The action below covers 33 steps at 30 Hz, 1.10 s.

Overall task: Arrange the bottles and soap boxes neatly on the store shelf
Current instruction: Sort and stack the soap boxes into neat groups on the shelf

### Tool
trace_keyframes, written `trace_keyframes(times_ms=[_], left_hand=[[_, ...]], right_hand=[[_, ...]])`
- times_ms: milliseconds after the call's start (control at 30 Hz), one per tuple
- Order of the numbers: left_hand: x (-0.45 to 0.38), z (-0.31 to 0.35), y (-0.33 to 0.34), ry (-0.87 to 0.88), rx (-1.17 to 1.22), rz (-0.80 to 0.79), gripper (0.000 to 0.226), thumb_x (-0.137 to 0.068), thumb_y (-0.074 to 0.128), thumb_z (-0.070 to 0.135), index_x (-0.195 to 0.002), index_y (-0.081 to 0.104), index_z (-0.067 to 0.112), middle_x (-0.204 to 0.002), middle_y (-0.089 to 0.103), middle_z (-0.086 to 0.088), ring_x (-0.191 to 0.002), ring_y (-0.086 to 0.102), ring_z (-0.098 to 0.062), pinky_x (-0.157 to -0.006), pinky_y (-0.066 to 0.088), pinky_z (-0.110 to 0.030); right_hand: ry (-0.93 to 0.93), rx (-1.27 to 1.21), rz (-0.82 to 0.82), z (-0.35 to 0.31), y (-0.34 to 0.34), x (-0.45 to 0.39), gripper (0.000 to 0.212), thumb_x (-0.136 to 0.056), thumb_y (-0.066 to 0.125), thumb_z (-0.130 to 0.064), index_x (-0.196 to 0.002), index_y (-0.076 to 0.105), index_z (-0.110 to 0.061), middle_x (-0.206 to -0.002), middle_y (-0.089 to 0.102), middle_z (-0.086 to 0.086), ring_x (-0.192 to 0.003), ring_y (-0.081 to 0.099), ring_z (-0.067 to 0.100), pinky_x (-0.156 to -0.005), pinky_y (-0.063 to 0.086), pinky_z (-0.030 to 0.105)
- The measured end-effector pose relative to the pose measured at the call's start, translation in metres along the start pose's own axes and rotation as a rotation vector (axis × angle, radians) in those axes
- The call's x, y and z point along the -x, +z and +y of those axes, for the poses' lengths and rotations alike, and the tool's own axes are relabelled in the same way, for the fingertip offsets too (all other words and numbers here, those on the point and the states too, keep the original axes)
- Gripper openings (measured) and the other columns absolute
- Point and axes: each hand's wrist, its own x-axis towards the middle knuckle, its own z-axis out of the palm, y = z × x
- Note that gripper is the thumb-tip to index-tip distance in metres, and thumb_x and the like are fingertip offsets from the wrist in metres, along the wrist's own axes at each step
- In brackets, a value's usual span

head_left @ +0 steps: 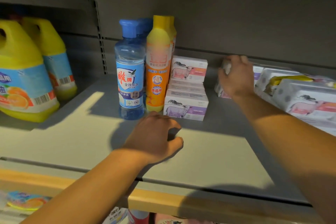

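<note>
The soap box [224, 71] under the right hand [238, 76] sits on a small pile deep on the shelf [209, 151], well right of the stacked boxes [187, 94]. It looks light, stiff cardboard with crisp edges, likely easy to crush at the corners, so a grip across the long sides seems best. The fingers curl over its top, though blur hides whether they truly clamp it. The left hand [156, 138] hovers loosely curled, holding nothing, just before the blue bottle [130, 72] and orange bottle [159, 67]. Wrapped packs [301, 96] lie to the right.
</note>
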Motion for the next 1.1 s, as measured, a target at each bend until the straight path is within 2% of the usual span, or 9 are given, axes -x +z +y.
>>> trace_keyframes(times_ms=[233, 367, 500, 667, 733, 800, 867, 967, 1100], left_hand=[[-0.008, 0.002, 0.002, -0.022, 0.049, 0.033, 0.029, -0.087, 0.056, 0.050, -0.092, 0.072, 0.027, -0.089, 0.070, 0.009, -0.089, 0.058, -0.010, -0.077, 0.052, -0.034], [-0.009, -0.001, 0.004, -0.030, 0.067, 0.057, 0.024, -0.086, 0.059, 0.046, -0.094, 0.072, 0.028, -0.091, 0.071, 0.012, -0.091, 0.059, -0.010, -0.080, 0.051, -0.033], [-0.010, -0.002, 0.004, -0.017, 0.081, 0.061, 0.022, -0.086, 0.060, 0.044, -0.093, 0.072, 0.028, -0.089, 0.070, 0.012, -0.089, 0.059, -0.008, -0.079, 0.052, -0.033], [-0.009, -0.003, 0.004, -0.013, 0.087, 0.067, 0.020, -0.086, 0.060, 0.043, -0.092, 0.072, 0.028, -0.086, 0.070, 0.011, -0.088, 0.059, -0.010, -0.078, 0.053, -0.034], [-0.008, -0.002, 0.002, -0.014, 0.109, 0.052, 0.024, -0.085, 0.058, 0.046, -0.091, 0.071, 0.027, -0.083, 0.069, 0.010, -0.083, 0.060, -0.011, -0.075, 0.053, -0.034], [-0.008, 0.001, 0.000, -0.018, 0.143, 0.076, 0.031, -0.084, 0.054, 0.049, -0.096, 0.070, 0.025, -0.088, 0.072, 0.007, -0.085, 0.063, -0.013, -0.077, 0.053, -0.033], [-0.006, 0.002, -0.003, -0.034, 0.228, 0.158, 0.034, -0.087, 0.060, 0.046, -0.108, 0.069, 0.021, -0.103, 0.073, 0.005, -0.092, 0.066, -0.014, -0.084, 0.052, -0.032], [-0.001, 0.008, -0.009, -0.047, 0.401, 0.239, 0.048, -0.082, 0.059, 0.049, -0.119, 0.066, 0.018, -0.112, 0.070, 0.006, -0.093, 0.067, -0.013, -0.086, 0.053, -0.031], [0.002, 0.019, -0.015, 0.069, 0.556, 0.178, 0.041, -0.084, 0.060, 0.042, -0.124, 0.060, 0.029, -0.113, 0.066, 0.018, -0.096, 0.065, 0.000, -0.083, 0.053, -0.018]], right_hand=[[0.013, 0.457, -0.306, 0.041, -0.011, -0.028, 0.061, -0.088, 0.063, -0.042, -0.140, 0.043, -0.017, -0.143, 0.046, 0.015, -0.131, 0.041, 0.040, -0.107, 0.033, 0.049], [-0.013, 0.518, -0.225, 0.050, -0.001, -0.028, 0.060, -0.084, 0.071, -0.024, -0.138, 0.046, -0.016, -0.141, 0.045, 0.015, -0.129, 0.039, 0.041, -0.106, 0.035, 0.052], [-0.045, 0.554, -0.193, 0.051, -0.007, -0.033, 0.060, -0.080, 0.075, -0.036, -0.131, 0.053, -0.013, -0.133, 0.046, 0.018, -0.124, 0.038, 0.041, -0.104, 0.035, 0.048], [-0.117, 0.383, -0.112, 0.036, -0.028, -0.016, 0.050, -0.085, 0.070, -0.036, -0.129, 0.054, -0.016, -0.121, 0.060, 0.015, -0.114, 0.053, 0.036, -0.104, 0.031, 0.043], [-0.151, 0.234, -0.064, 0.024, -0.043, -0.002, 0.049, -0.086, 0.068, -0.029, -0.132, 0.055, -0.018, -0.121, 0.059, 0.014, -0.112, 0.051, 0.037, -0.104, 0.030, 0.043], [-0.189, 0.103, -0.039, 0.009, -0.060, 0.019, 0.052, -0.086, 0.067, -0.025, -0.135, 0.055, -0.019, -0.122, 0.056, 0.015, -0.110, 0.049, 0.040, -0.100, 0.034, 0.043], [-0.211, 0.021, -0.080, -0.007, -0.075, 0.043, 0.053, -0.085, 0.068, -0.023, -0.136, 0.055, -0.020, -0.125, 0.056, 0.014, -0.111, 0.048, 0.039, -0.099, 0.035, 0.041], [-0.210, -0.061, -0.252, -0.032, -0.087, 0.081, 0.056, -0.085, 0.070, -0.023, -0.139, 0.054, -0.025, -0.135, 0.056, 0.007, -0.123, 0.045, 0.034, -0.106, 0.032, 0.037], [-0.277, -0.128, -0.340, -0.060, -0.087, 0.118, 0.058, -0.083, 0.071, -0.024, -0.139, 0.054, -0.024, -0.136, 0.059, 0.002, -0.124, 0.048, 0.028, -0.109, 0.036, 0.041]])
